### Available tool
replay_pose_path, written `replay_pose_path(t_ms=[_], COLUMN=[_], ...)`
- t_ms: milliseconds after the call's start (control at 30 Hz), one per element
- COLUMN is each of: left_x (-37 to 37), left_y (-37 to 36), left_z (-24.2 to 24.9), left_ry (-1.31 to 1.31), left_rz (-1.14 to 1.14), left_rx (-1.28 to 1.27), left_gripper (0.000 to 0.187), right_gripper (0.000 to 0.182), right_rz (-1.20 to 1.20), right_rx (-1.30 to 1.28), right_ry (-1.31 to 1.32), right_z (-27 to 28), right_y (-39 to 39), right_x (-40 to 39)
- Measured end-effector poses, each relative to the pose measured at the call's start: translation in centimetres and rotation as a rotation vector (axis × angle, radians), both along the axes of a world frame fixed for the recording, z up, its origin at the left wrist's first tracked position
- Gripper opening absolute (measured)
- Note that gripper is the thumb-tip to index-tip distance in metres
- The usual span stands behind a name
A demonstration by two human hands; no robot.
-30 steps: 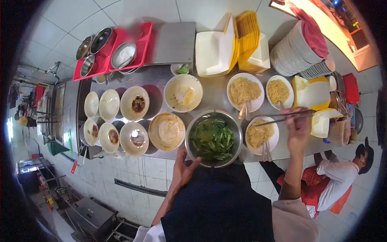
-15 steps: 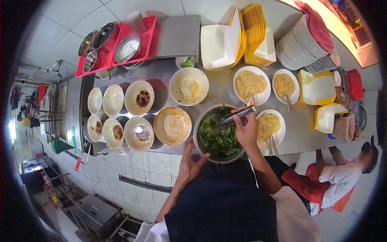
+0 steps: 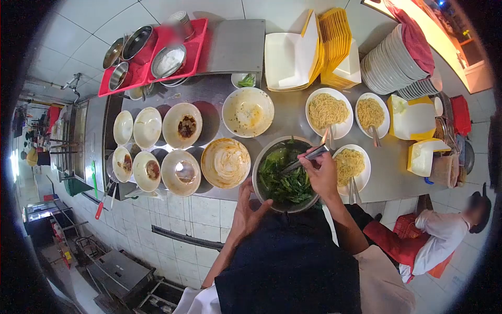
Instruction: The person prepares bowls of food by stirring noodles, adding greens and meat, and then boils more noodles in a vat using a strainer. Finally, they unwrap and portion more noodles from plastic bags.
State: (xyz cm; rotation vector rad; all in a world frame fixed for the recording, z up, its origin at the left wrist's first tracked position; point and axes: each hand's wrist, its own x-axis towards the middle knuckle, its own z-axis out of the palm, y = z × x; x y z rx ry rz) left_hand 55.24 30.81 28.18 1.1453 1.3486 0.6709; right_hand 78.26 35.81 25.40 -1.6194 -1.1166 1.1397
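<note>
Leafy greens [image 3: 290, 184] lie wet in a metal bowl [image 3: 254, 172] at the near edge of the counter [image 3: 397, 180], between the hands. The left hand [image 3: 248, 212] is spread wide against the bowl's near left side, its thumb at the rim. The right hand [image 3: 322, 171] is closed around a slim dark utensil [image 3: 297, 164], its tip down among the leaves; chopsticks or tongs, I cannot tell. Working the leaves well seems to call for firm bracing and low, slow turns, since the bowl sits close against the dark apron [image 3: 287, 267] and a tilt could spill liquid.

Just left stands a smeared bowl [image 3: 225, 163]. Near noodles [image 3: 351, 166] lie just right, with utensil handles [image 3: 354, 192] jutting nearward, where the right forearm could catch them. Farther off, a spoon handle [image 3: 327, 136] from the far noodle plate [image 3: 344, 127] points toward the metal bowl, narrowing that side. Beyond are six pale bowls [image 3: 147, 119] on the left, yellow trays [image 3: 334, 39] on the far side, stacked plates [image 3: 389, 65] far right, and another person [image 3: 439, 235] at near right.
</note>
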Motion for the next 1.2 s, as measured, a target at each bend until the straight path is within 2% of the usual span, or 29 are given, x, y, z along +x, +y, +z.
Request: replay_pose_path(t_ms=[200, 300, 367, 433, 500, 533, 567, 633, 800, 933, 1000, 1033, 1100, 1200], left_x=[-0.2, -0.2, -0.2, -0.2, -0.2, -0.2, -0.3, -0.4, -0.4, -0.3, -0.1, -0.1, -0.4, -1.0], left_y=[0.0, 0.1, 0.1, 0.1, 0.1, 0.1, -0.1, -0.3, 0.2, 0.5, 0.6, 0.7, 0.6, 1.0], left_z=[-0.5, -0.4, -0.4, -0.6, -0.6, -0.6, -0.8, -1.4, -0.3, -0.1, 0.4, 0.6, -0.4, -0.8], left_ry=[0.043, 0.081, 0.108, 0.097, 0.115, 0.131, 0.131, 0.047, 0.051, -0.029, -0.025, -0.02, 0.031, 0.162], left_rz=[-0.019, -0.042, -0.053, -0.052, -0.048, -0.046, -0.044, -0.008, -0.035, -0.004, 0.012, 0.026, -0.006, -0.111], left_rx=[0.053, 0.085, 0.109, 0.087, 0.085, 0.081, 0.083, 0.052, 0.022, -0.021, -0.014, -0.008, 0.024, 0.144], left_gripper=[0.052, 0.054, 0.055, 0.057, 0.058, 0.058, 0.058, 0.058, 0.059, 0.057, 0.056, 0.055, 0.052, 0.047], right_gripper=[0.022, 0.02, 0.018, 0.018, 0.019, 0.019, 0.019, 0.021, 0.022, 0.023, 0.022, 0.022, 0.024, 0.029], right_rz=[-0.007, 0.116, 0.291, 0.252, 0.103, 0.065, 0.067, -0.28, -0.37, -0.389, -0.141, -0.135, 0.41, 0.544], right_rx=[0.119, 0.193, 0.123, 0.162, 0.134, 0.017, 0.019, 0.042, -0.034, -0.06, 0.072, 0.073, 0.257, 0.21], right_ry=[0.126, 0.005, -0.192, -0.151, -0.131, -0.153, -0.153, 0.373, 0.583, 0.529, 0.345, 0.347, 0.131, 0.138], right_z=[0.2, 1.6, 3.7, 3.1, 2.6, 1.3, 0.8, 0.8, 1.9, 1.5, 1.8, 2.3, 3.5, 4.0], right_y=[0.2, -0.1, -0.7, -1.4, -1.5, -1.4, -1.4, -0.7, 0.0, 0.2, 0.4, 0.7, 1.1, 3.0], right_x=[-0.3, -0.6, -1.4, -2.2, -2.6, -2.0, -1.5, -0.8, 1.6, 2.1, 2.0, 1.9, 1.6, 1.4])
